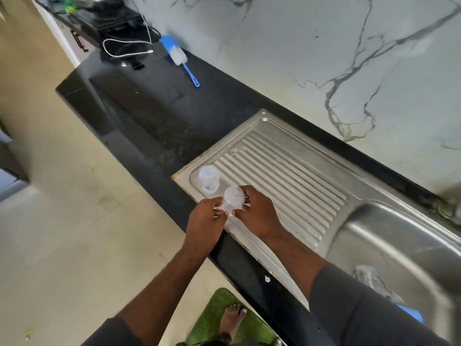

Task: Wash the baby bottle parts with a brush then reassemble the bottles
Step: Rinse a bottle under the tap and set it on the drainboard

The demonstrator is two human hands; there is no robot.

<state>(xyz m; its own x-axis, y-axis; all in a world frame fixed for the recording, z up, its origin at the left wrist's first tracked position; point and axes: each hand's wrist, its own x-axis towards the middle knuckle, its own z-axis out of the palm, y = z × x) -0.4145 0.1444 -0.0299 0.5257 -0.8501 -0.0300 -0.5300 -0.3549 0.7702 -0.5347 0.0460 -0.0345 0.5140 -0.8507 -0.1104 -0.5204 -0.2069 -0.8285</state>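
Both hands meet over the front left corner of the steel drainboard (294,171). Between them is a clear baby bottle (232,199), its round top facing the camera. My left hand (205,223) pinches its lower end and my right hand (257,211) grips its side with curled fingers. A second clear bottle (209,180) with blue markings stands on the drainboard just left of the hands. A blue-handled bottle brush (178,56) with white bristles lies on the black counter far back.
The sink basin (389,243) at the right holds a clear plastic item (369,275) and something blue (411,313) beside my sleeve. A black appliance (117,23) with a white cable sits at the counter's far end. A green mat (219,318) lies under my bare foot.
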